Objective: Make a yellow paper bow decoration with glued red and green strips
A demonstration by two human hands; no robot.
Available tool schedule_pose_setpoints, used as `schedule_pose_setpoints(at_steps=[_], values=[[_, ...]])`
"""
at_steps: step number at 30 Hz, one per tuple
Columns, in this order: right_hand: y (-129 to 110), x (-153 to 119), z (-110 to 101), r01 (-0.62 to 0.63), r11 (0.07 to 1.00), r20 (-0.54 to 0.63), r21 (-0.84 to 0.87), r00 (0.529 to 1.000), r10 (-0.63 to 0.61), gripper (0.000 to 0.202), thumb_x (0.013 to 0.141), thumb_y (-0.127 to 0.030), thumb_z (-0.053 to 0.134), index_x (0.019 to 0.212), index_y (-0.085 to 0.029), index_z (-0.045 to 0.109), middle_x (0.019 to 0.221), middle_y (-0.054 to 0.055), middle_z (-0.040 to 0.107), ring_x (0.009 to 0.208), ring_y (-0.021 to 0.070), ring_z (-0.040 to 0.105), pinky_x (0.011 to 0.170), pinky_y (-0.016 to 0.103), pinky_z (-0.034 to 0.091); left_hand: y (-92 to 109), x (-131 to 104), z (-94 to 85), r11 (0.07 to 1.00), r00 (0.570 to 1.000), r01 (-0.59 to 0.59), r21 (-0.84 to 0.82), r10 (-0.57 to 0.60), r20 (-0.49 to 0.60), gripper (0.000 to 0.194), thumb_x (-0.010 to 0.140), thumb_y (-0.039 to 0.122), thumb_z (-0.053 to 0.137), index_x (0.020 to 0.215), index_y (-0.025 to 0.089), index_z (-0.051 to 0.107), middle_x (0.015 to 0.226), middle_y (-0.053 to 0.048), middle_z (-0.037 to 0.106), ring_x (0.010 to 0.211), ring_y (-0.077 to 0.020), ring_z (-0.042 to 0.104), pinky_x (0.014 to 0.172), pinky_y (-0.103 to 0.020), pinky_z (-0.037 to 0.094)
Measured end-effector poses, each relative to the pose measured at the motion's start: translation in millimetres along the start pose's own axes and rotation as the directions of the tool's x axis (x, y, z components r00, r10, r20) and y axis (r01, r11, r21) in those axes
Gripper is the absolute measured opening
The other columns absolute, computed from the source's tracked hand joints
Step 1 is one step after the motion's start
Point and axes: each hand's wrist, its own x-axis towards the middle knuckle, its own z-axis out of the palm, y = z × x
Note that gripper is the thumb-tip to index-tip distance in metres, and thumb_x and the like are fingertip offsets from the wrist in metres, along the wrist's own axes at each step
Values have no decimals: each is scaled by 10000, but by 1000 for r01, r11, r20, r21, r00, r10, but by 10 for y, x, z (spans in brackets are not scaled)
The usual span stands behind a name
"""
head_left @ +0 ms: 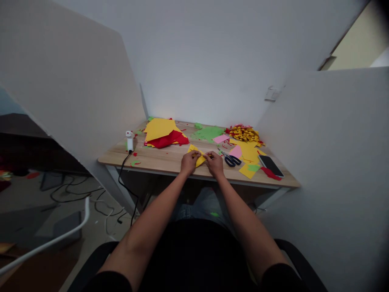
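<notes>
Near the front edge of the desk, a small piece of yellow paper [199, 161] with folds in it is between my two hands. My left hand [189, 162] pinches its left side, fingers closed. From the right, my right hand [214, 163] grips the paper with thumb and fingers together. Just right of my right hand lie scissors [232, 159] with dark handles, blades pointing up and left. Beyond them are sheets of yellow paper [249, 152] and pink paper [236, 152]. The fingertips hide part of the folded piece.
Yellow sheets [159, 129] and red paper [167, 140] lie at the back left, green paper [209, 133] at the back. A heap of yellow folded pieces [243, 133] sits back right. A phone [271, 165] and a corded white glue gun [129, 142] flank the desk. Partitions [340, 162] enclose it.
</notes>
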Motion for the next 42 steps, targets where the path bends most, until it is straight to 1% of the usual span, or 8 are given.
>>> schedule_pose_setpoints(at_steps=[4, 7, 10, 13, 17, 22, 30, 42], values=[[-35, -26, -18, 0, 1000, 3, 25, 1000, 0, 285, 867, -434, 575, 1021, -207, 654, 821, 47, 720, 750, 211, 670, 729, 320, 509, 3, 24, -11, 1000, 1000, -7, -28, 7, -13, 128, 854, 222, 663, 920, 186, 766, 986, -84, 780, 957, -221, 706, 931, -341, 519], [-61, -52, -9, 8, 999, 67, 44, 998, -11, 589, 805, -373, 656, 1346, -196, 505, 787, 19, 705, 679, 207, 661, 683, 321, 515, 17, 28, -29, 999, 999, -25, -45, 24, -22, 150, 875, 221, 642, 946, 179, 768, 1020, -91, 778, 987, -220, 704, 952, -340, 513], [-80, -67, 3, 19, 998, 137, 54, 990, -26, 746, 751, -322, 697, 1436, -207, 424, 745, -9, 690, 587, 192, 620, 613, 310, 505, 34, 17, -40, 998, 999, -28, -47, 27, -33, 158, 881, 219, 633, 958, 181, 766, 1037, -92, 775, 997, -226, 701, 962, -347, 510], [-95, -63, -9, 46, 997, 138, 59, 989, -54, 575, 787, -322, 638, 1338, -214, 512, 767, -9, 682, 615, 182, 614, 618, 299, 504, 49, 6, -39, 998, 999, -25, -51, 23, -45, 165, 882, 222, 627, 966, 185, 764, 1038, -84, 775, 999, -226, 700, 967, -348, 507], [-88, -37, -25, 90, 995, 111, 45, 989, -95, 253, 829, -338, 576, 1027, -205, 661, 947, 52, 722, 699, 174, 611, 702, 312, 517, 50, 11, -35, 996, 999, -37, -85, 35, -34, 180, 861, 194, 632, 983, 183, 763, 1052, -77, 774, 1023, -213, 699, 981, -335, 504], [-34, -6, 3, 105, 994, 86, 26, 991, -107, 290, 809, -346, 612, 1035, -190, 703, 1074, 104, 735, 768, 193, 638, 758, 341, 537, 8, 39, -21, 986, 999, -43, -160, 44, 3, 199, 817, 172, 666, 986, 170, 772, 1065, -95, 775, 1024, -213, 710, 965, -335, 526], [-15, 9, 10, 114, 993, 23, -16, 993, -114, 263, 839, -402, 621, 954, -198, 741, 932, 91, 740, 771, 212, 635, 780, 361, 533, -47, 83, 0, 974, 1000, -12, -227, 11, -6, 249, 787, 260, 737, 1008, 148, 769, 1099, -118, 767, 1038, -233, 710, 947, -358, 551], [-21, -6, 2, 152, 988, 10, -30, 988, -152, 224, 892, -379, 578, 842, -220, 728, 898, 84, 717, 873, 235, 640, 807, 366, 516, -14, 9, 19, 991, 997, -79, -111, 80, 3, 239, 893, 294, 634, 1063, 197, 772, 1094, -92, 772, 1039, -218, 705, 953, -335, 524]])
